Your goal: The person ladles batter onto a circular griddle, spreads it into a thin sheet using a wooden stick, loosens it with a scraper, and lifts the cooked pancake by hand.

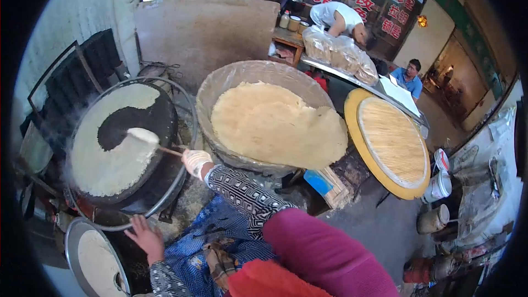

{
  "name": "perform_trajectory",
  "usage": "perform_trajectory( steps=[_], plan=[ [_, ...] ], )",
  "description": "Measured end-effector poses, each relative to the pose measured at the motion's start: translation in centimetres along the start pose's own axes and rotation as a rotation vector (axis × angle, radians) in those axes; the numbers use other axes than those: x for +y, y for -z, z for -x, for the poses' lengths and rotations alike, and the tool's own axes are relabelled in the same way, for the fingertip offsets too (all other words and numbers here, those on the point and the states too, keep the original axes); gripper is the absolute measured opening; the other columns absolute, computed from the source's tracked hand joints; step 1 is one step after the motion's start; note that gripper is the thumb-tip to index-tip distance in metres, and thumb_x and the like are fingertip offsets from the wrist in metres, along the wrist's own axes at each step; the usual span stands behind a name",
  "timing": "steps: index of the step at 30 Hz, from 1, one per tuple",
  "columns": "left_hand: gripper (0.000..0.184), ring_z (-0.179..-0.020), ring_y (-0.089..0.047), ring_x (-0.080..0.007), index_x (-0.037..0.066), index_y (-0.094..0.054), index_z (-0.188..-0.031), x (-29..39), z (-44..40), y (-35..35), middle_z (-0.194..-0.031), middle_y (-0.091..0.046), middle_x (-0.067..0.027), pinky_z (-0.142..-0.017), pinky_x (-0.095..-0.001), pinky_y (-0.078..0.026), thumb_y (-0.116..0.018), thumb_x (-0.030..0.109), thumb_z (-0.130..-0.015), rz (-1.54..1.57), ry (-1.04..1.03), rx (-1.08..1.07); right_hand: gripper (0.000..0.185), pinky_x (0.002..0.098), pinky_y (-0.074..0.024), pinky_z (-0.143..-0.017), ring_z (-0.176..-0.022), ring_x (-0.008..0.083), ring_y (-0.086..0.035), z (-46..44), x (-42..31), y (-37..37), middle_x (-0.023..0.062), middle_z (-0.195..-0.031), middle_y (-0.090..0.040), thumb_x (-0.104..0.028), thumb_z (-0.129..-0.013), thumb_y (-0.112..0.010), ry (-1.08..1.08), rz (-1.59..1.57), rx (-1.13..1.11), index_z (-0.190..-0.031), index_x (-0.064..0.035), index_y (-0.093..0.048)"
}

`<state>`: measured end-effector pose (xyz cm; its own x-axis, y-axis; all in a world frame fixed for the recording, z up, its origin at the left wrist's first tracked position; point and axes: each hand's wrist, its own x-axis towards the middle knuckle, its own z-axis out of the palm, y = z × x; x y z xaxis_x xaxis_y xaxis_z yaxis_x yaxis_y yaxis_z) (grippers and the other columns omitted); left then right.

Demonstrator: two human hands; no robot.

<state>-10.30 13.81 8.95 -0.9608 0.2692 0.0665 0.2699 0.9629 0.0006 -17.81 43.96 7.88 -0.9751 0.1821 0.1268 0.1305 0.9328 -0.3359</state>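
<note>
My right hand [196, 162], in a thin pale glove, is closed round the wooden handle of a batter spreader [144, 135]. The spreader's batter-coated head rests on the round black griddle [129, 124]. Pale batter [113, 168] covers much of the griddle in a curved sweep, leaving a dark bare patch in the middle and right. My bare left hand [146, 237] has its fingers apart, close to the metal ring [190, 111] around the griddle; whether it touches the ring I cannot tell. Below it stands a metal basin [70, 245] of batter.
A large plastic-lined basket [212, 85] of thin flat pancakes [269, 121] stands right of the griddle. Beyond it are a round slatted mat [393, 140] on a yellow board, bagged goods [335, 50] on a counter, and two people [338, 15]. White buckets [438, 186] sit at right.
</note>
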Motion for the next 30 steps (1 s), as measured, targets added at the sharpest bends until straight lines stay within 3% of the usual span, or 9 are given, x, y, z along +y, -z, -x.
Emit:
perform_trajectory(
  steps=[2,5,10,12,14,17,24,26,30],
  plan=[
    [0.068,-0.134,-0.02,-0.0292,-0.005,-0.035,-0.131,0.8,0.2,-1.1,-0.141,-0.031,-0.0152,-0.107,-0.0562,-0.001,-0.055,0.022,-0.073,-0.005,-0.001,-0.065,0.023,0.0404,-0.0513,-0.07,-0.081,0.0309,-0.064,-0.6,-0.8,1.0,0.0163,-0.084,-0.066,-0.016,-0.085,-0.045,-0.012,-0.061,-0.021,-0.093,-0.0023,-0.062],
    [0.067,-0.132,-0.023,-0.0319,-0.01,-0.04,-0.126,0.4,0.1,-3.8,-0.139,-0.03,-0.0216,-0.108,-0.0549,-0.002,-0.059,0.021,-0.07,-0.049,-0.038,0.184,0.025,0.0398,-0.0512,-0.071,-0.081,0.0295,-0.065,1.2,-2.2,3.0,0.0163,-0.083,-0.066,-0.019,-0.085,-0.044,0.111,-0.045,-0.051,-0.09,-0.0028,-0.062],
    [0.059,-0.13,-0.028,-0.0324,-0.012,-0.042,-0.122,-0.7,-0.1,-3.1,-0.133,-0.038,-0.0223,-0.107,-0.0569,-0.006,-0.051,0.016,-0.071,-0.036,-0.067,0.223,0.024,0.0412,-0.0518,-0.067,-0.079,0.0304,-0.065,-0.2,-0.8,2.8,0.0166,-0.086,-0.065,-0.019,-0.086,-0.045,0.084,0.061,-0.038,-0.085,-0.0025,-0.062],
    [0.056,-0.129,-0.029,-0.0331,-0.012,-0.044,-0.12,-0.5,0.1,-2.3,-0.133,-0.039,-0.0222,-0.107,-0.0573,-0.007,-0.051,0.015,-0.072,-0.069,-0.039,0.196,0.03,0.0455,-0.0483,-0.073,-0.084,0.0351,-0.063,0.0,-2.1,2.7,0.0184,-0.086,-0.065,-0.026,-0.088,-0.042,0.048,-0.122,-0.15,-0.092,-0.0011,-0.058],
    [0.055,-0.131,-0.028,-0.0329,-0.011,-0.044,-0.122,-1.1,0.0,-3.4,-0.135,-0.038,-0.0226,-0.107,-0.0582,-0.005,-0.049,0.016,-0.075,-0.114,-0.036,0.226,0.03,0.0448,-0.049,-0.073,-0.083,0.0342,-0.063,0.4,-1.8,1.2,0.0196,-0.085,-0.065,-0.023,-0.087,-0.039,0.135,0.021,-0.259,-0.094,0.0011,-0.056],
    [0.055,-0.131,-0.028,-0.0321,-0.01,-0.043,-0.124,-1.7,-0.2,-3.7,-0.135,-0.038,-0.0218,-0.107,-0.0579,-0.004,-0.047,0.017,-0.077,-0.136,0.007,0.173,0.027,0.0402,-0.052,-0.066,-0.076,0.0298,-0.065,-1.6,1.0,0.2,0.0175,-0.079,-0.065,-0.023,-0.086,-0.042,0.066,0.15,-0.063,-0.085,-0.0024,-0.06],
    [0.058,-0.129,-0.031,-0.033,-0.011,-0.045,-0.121,-2.7,0.3,-3.8,-0.133,-0.04,-0.0222,-0.106,-0.0588,-0.005,-0.053,0.017,-0.071,-0.091,0.042,0.232,0.034,0.0463,-0.0484,-0.07,-0.078,0.0362,-0.062,0.8,-0.5,2.0,0.0212,-0.079,-0.064,-0.032,-0.09,-0.038,0.188,0.138,-0.255,-0.09,-0.0024,-0.056],
    [0.058,-0.129,-0.031,-0.0331,-0.01,-0.045,-0.122,-3.7,0.0,-4.1,-0.134,-0.039,-0.0218,-0.106,-0.0584,-0.005,-0.053,0.018,-0.072,-0.12,0.011,0.231,0.034,0.0459,-0.0483,-0.072,-0.08,0.0357,-0.062,-0.6,0.9,2.3,0.0216,-0.08,-0.064,-0.03,-0.091,-0.038,0.016,0.147,-0.118,-0.092,-0.0016,-0.056],
    [0.058,-0.13,-0.029,-0.0314,-0.009,-0.045,-0.123,-4.4,-0.4,-4.2,-0.136,-0.037,-0.0201,-0.107,-0.0577,-0.005,-0.052,0.019,-0.072,-0.073,0.057,0.212,0.033,0.0449,-0.049,-0.071,-0.079,0.0347,-0.063,-1.2,-0.9,2.6,0.0196,-0.081,-0.064,-0.029,-0.091,-0.037,0.034,0.166,-0.105,-0.088,-0.0029,-0.057]
  ],
)
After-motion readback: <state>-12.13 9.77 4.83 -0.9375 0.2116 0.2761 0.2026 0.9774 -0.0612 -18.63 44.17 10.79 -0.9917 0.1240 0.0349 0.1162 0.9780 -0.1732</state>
